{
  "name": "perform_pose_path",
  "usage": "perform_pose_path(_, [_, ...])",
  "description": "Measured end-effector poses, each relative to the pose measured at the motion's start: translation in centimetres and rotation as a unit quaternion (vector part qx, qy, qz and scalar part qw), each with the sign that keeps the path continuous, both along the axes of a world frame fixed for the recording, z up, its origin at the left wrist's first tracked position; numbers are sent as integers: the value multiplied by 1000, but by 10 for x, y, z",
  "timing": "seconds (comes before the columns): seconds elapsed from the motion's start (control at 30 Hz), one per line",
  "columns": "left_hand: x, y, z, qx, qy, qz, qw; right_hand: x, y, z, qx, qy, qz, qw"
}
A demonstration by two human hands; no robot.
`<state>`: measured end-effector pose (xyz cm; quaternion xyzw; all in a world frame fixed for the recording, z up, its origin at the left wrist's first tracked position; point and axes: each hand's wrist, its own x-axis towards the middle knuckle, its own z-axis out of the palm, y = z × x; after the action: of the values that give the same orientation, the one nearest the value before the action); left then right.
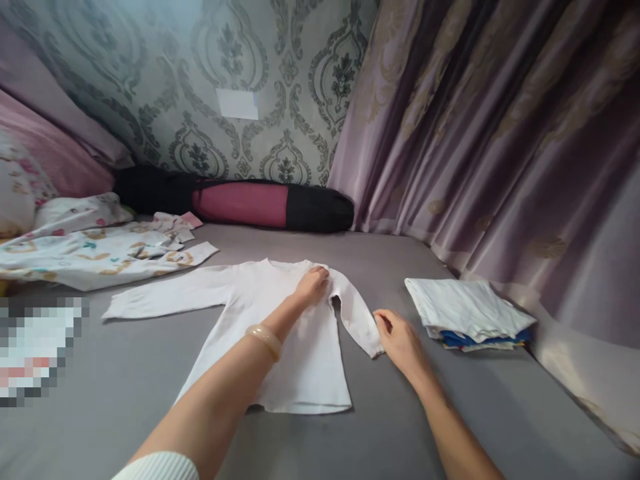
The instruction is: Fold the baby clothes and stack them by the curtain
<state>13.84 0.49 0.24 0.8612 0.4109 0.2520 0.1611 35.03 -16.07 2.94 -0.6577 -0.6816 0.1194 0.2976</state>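
A small white long-sleeved shirt point(270, 333) lies spread out on the grey bed sheet point(390, 427), its neckline toward the wall. Its left-side sleeve stretches straight out, while the right-side one slants down toward me. My left hand point(313, 285) reaches across the shirt to the right shoulder seam, fingers curled in against the fabric. At the cuff of the slanting sleeve is my right hand point(399, 339), with thumb and forefinger pinched at the sleeve's edge. My left forearm, with a pale bangle point(265, 341), hides part of the shirt's front.
Folded clothes point(470, 310) form a stack at the right, beside the purple curtain point(480, 133). Patterned baby clothes point(95, 250) lie loose at the left. A long black and maroon bolster-like bag point(240, 203) rests along the wall. A pixelated patch covers something at the left edge.
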Motion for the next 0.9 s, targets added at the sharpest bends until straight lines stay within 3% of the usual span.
perform_pose_path(0.07, [5, -2, -6, 2, -5, 11, 1000, 10, 1, -4, -12, -50, -67, 996])
perform_pose_path(0.17, [7, -7, -15, 8, -9, 20, 1000, 19, 0, -9, -58, -92, -101, 989])
perform_pose_path(0.5, [9, -19, -13, -4, 36, 62, 997, 16, 11, -11, -107, -21, -50, 993])
perform_pose_path(0.67, [9, -21, -10, -4, 48, 60, 997, 32, 29, 6, -153, 117, -77, 978])
perform_pose_path(0.9, [9, -21, -11, -2, 59, 59, 997, 68, 65, 41, -170, 353, -108, 914])
